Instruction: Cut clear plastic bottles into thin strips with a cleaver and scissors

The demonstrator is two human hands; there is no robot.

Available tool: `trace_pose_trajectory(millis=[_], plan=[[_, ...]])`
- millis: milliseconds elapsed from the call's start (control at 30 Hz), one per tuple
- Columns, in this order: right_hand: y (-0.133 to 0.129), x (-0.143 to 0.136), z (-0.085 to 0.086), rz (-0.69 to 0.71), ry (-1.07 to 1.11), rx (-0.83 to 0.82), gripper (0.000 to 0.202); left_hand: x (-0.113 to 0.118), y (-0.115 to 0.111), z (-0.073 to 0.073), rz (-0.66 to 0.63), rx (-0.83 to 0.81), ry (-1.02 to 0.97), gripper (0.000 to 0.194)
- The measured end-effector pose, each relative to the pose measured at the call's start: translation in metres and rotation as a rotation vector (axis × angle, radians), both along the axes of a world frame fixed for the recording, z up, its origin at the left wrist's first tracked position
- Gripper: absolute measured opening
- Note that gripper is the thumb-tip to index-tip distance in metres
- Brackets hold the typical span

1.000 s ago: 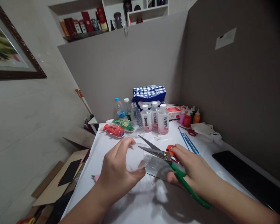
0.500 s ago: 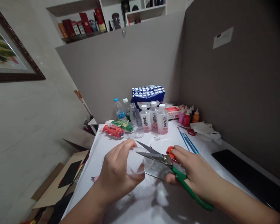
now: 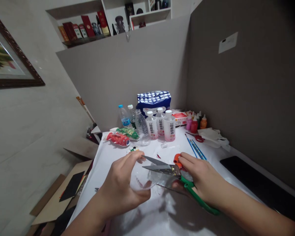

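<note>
My left hand point(image 3: 124, 180) is closed around a clear, round piece of plastic point(image 3: 139, 177) that looks like part of a cut bottle. In my right hand point(image 3: 199, 173) is a pair of scissors point(image 3: 172, 169) with one green and one orange handle. The blades stand apart and point left, at the rim of the plastic piece. Below the scissors, a further clear plastic part hangs towards my right hand; its outline is hard to make out. Beyond my hands lie a red fish-shaped piece point(image 3: 118, 139) and a green one point(image 3: 127, 132).
Several bottles point(image 3: 169, 126) stand at the back of the white table point(image 3: 147, 216), before a blue package point(image 3: 153, 100). To the right are paint bottles point(image 3: 194, 125), paintbrushes point(image 3: 198, 149), red-handled scissors point(image 3: 199, 138), crumpled white material point(image 3: 213, 137) and a long black object point(image 3: 258, 183). Grey panels enclose the back and right.
The view has shifted slightly. The scissor blades have closed a little at the plastic piece's rim, and both hands keep their hold.
</note>
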State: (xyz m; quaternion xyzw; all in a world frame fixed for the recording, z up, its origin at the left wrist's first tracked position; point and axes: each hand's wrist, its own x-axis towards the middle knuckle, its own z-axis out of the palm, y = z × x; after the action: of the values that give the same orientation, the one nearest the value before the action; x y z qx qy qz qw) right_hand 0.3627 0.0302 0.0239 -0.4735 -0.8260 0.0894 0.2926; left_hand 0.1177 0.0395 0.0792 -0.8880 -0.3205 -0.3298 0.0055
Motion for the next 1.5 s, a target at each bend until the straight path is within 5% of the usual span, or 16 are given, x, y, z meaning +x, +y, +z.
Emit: trace_pose_trajectory(millis=[367,733,1100,1200,1333,1500], plan=[[0.001,0.001,-0.003,0.049,0.04,0.053,0.023,-0.002,-0.003,0.002,-0.024,-0.012,0.011,0.06],[0.006,0.005,-0.009,0.264,0.14,0.165,0.024,-0.003,-0.011,0.01,-0.141,-0.221,0.031,0.059],[0.007,0.001,-0.015,0.24,0.218,0.256,0.025,-0.005,-0.012,0.012,-0.165,-0.322,-0.007,0.062],[0.002,-0.006,-0.011,0.192,0.466,0.124,0.023,0.0,-0.013,0.011,-0.16,-0.477,0.024,0.057],[-0.012,-0.013,-0.002,0.282,0.756,-0.312,0.031,0.008,-0.009,0.003,-0.198,-0.665,0.134,0.06],[-0.013,-0.017,-0.009,0.308,0.637,-0.404,0.007,0.014,-0.002,-0.013,-0.254,-0.712,0.213,0.062]])
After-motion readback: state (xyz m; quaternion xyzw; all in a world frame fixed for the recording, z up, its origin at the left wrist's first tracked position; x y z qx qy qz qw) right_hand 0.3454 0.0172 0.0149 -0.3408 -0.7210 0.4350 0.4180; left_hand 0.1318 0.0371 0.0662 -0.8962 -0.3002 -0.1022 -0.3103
